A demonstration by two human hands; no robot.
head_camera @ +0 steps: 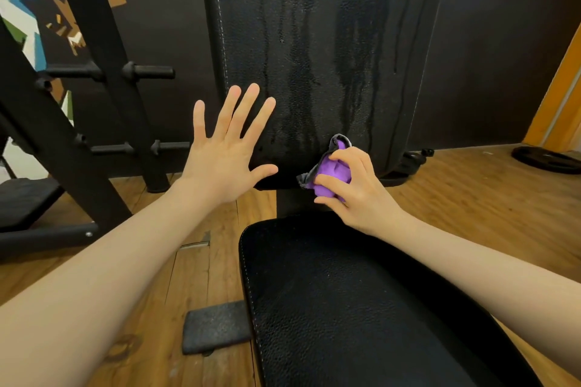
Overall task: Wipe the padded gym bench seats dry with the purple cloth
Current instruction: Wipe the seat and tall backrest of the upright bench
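A black padded backrest point(314, 41) rises upright ahead, with dark wet streaks running down its middle and right side. Below it lies the black padded seat point(345, 298), close to me. My right hand point(355, 188) grips a bunched purple cloth point(333, 170) with a grey edge, held at the bottom edge of the backrest. My left hand point(226, 151) is spread wide with straight fingers, in front of the backrest's lower left part; whether it touches the pad I cannot tell.
A black metal rack point(94, 97) with plate pegs stands on the left. The bench's rubber foot point(213, 327) rests on the wooden floor point(487, 198). A black weight plate point(547, 159) lies at the far right beside an orange wall edge point(562, 94).
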